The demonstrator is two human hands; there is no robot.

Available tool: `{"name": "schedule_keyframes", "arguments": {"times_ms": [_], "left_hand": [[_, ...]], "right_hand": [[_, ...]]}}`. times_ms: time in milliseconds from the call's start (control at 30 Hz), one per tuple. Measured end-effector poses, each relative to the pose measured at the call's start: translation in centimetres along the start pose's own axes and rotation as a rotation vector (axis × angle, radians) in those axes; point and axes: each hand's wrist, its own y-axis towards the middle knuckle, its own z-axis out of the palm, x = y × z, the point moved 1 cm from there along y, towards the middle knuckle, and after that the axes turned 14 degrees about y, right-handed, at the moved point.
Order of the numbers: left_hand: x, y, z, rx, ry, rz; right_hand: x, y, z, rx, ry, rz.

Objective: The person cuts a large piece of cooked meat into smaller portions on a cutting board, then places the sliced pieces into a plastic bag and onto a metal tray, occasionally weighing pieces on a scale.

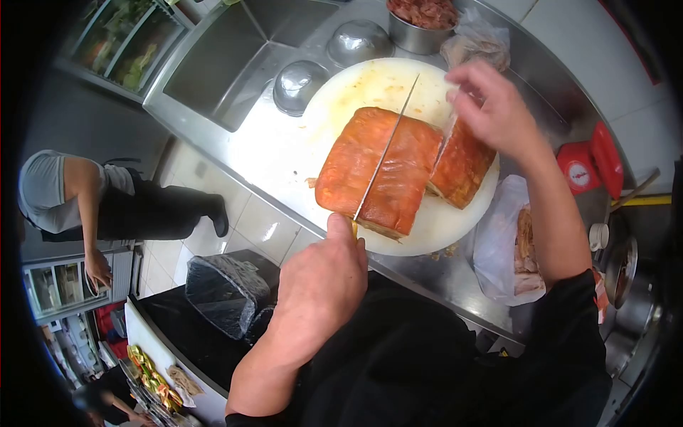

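A large slab of orange-crusted roast meat [377,167] lies on a round white cutting board [299,153]. My left hand [320,285] grips the handle of a long knife [388,146], whose blade rests lengthwise across the top of the slab. My right hand [491,107] hovers at the board's far right with its fingertips on the top edge of a smaller cut piece of the meat [462,167], which sits just right of the big slab.
Two upturned steel bowls [295,85] [359,41] and a steel tub of chopped meat [420,18] stand behind the board. A plastic bag with meat [516,249] lies at right beside a red object [590,167]. Sink [220,64] at left. Another person [92,199] stands below the counter.
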Motion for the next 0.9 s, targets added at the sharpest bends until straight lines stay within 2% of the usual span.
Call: {"name": "schedule_keyframes", "arguments": {"times_ms": [67,167,200,900], "left_hand": [[-0.1,0.0,0.1,-0.001,-0.007,-0.002],[-0.1,-0.1,-0.1,0.002,-0.029,0.0],[-0.1,-0.1,-0.1,0.012,-0.028,-0.004],[0.0,0.0,-0.8,0.044,-0.049,0.004]], "right_hand": [[0.7,-1.0,1.1,0.119,-0.032,0.028],[0.4,-2.1,4.2,0.155,-0.1,-0.133],[0.2,-2.2,4.8,0.171,-0.068,-0.118],[0.1,-2.1,6.6,0.112,-0.098,-0.071]]}}
